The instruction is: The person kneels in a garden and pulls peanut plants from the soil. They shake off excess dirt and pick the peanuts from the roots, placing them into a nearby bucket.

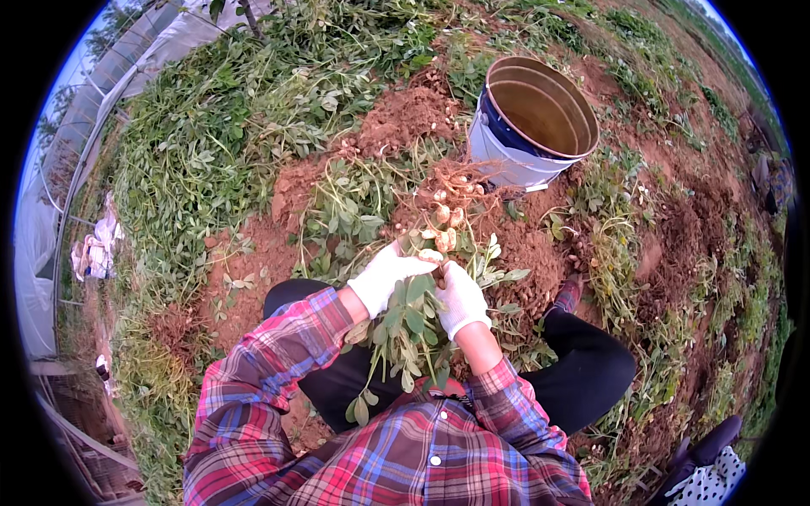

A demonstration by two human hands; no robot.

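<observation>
A pulled-up peanut plant [414, 303] lies across my lap, its leaves towards my body and its roots [465, 180] pointing away. Both hands wear white knit gloves. My left hand [391, 275] grips the stems just below a cluster of pale peanut pods [446, 237]. Against the lower pods, my right hand [461, 297] has its fingers pinched close together at the plant; whether a pod sits between them is hidden. Beyond the roots, slightly to the right, a metal bucket [500, 148] with a white and blue outside leans a little.
Heaped peanut vines [209, 139] cover the ground ahead and left. Loose reddish soil [405, 120] shows between them, with more uprooted plants [610, 253] on the right. A plastic-covered greenhouse frame [82, 139] stands at far left. Part of another person [702, 462] appears at lower right.
</observation>
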